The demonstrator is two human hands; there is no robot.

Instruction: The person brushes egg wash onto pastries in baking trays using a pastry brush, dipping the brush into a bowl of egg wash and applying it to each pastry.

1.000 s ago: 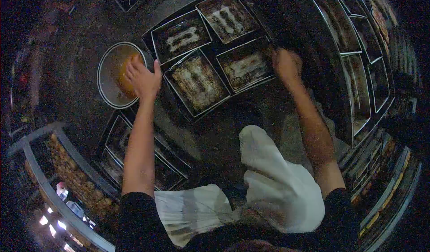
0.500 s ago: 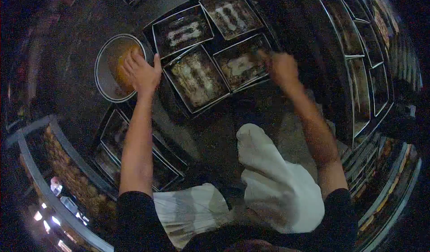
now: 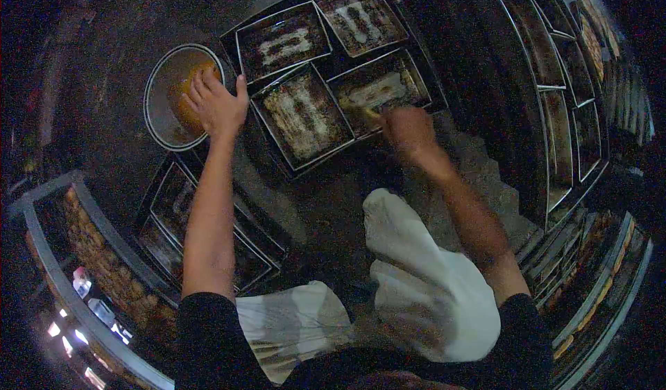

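My left hand (image 3: 220,109) lies over the right rim of a round bowl (image 3: 158,88), fingers stretched out inside it and thumb apart outside. Orange-yellow stuff (image 3: 186,102) covers part of the bowl's inside, partly hidden by the fingers. My right hand (image 3: 411,135) is closed at the near edge of a dark, stained rectangular pan (image 3: 399,78). A small yellowish end pokes out from its fingers over that pan; motion blur means I cannot tell what it is. Beside this pan sits another pan (image 3: 302,113) with a pale, worn bottom.
Two more pans (image 3: 284,43) (image 3: 359,17) form the far row of the group. Stacked pans (image 3: 548,64) stand at the right, and others (image 3: 173,196) at lower left. Racks with baked-looking goods (image 3: 111,251) (image 3: 603,279) flank me on both sides.
My right hand has moved left and toward me, from the pan's right side to its near edge. My left hand stays at the bowl.
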